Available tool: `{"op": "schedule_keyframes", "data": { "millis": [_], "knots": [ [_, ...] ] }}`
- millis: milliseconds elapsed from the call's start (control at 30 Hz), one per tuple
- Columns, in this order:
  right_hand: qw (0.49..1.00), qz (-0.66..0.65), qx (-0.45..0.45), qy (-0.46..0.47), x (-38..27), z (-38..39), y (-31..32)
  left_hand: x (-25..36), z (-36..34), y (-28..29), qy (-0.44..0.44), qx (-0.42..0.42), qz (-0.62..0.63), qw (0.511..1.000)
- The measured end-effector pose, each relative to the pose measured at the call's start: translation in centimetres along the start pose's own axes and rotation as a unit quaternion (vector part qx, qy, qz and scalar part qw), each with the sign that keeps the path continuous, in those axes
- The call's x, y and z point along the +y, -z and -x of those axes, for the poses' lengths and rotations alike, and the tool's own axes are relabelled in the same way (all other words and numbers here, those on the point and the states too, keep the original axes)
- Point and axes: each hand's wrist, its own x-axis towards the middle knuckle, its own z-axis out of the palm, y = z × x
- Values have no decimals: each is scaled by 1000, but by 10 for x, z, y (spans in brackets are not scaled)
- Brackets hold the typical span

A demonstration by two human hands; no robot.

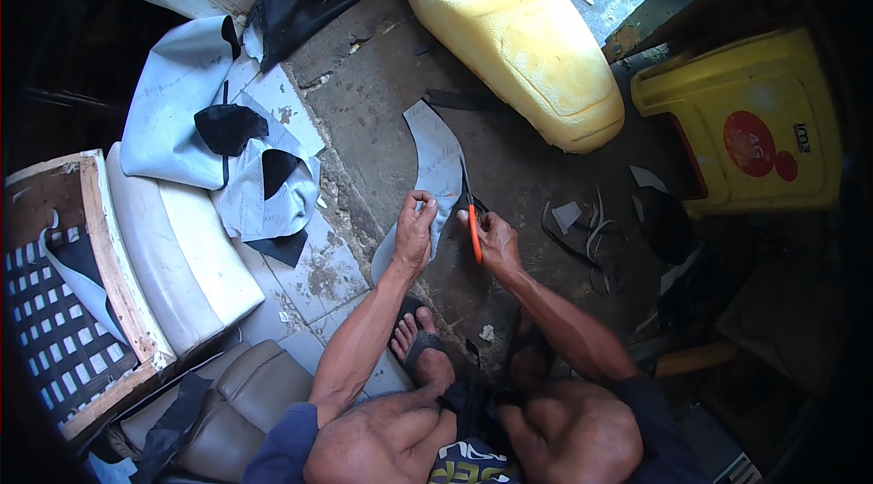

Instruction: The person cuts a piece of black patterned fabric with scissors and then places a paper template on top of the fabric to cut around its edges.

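Observation:
My left hand (416,227) pinches a curved strip of grey-backed upholstery vinyl (436,156) near its middle. The strip's far end points away from me, and its lower end hangs down beside my left wrist. In my right hand (494,238) is a pair of scissors with orange handles (475,234). Their dark blades lie along the right edge of the vinyl; whether the blades are apart I cannot make out. Both hands are close together above the floor, in front of my knees.
A yellow foam seat (518,38) lies ahead. To the right stands a yellow plastic stool (773,120), with dark offcuts (591,238) nearby. Rolled vinyl (182,102) and crumpled scraps (268,184) lie left, beside a white cushion (182,247) and a webbed wooden frame (109,266).

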Motion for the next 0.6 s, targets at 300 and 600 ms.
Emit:
{"op": "schedule_keyframes", "data": {
  "millis": [300,600],
  "knots": [
    [999,18,-23,-36,-8,-9,8,12,1,4,43,-17,89,995],
    [998,49,-22,-30,-14,-25,3,20,0,2,63,-8,104,993]
  ]
}}
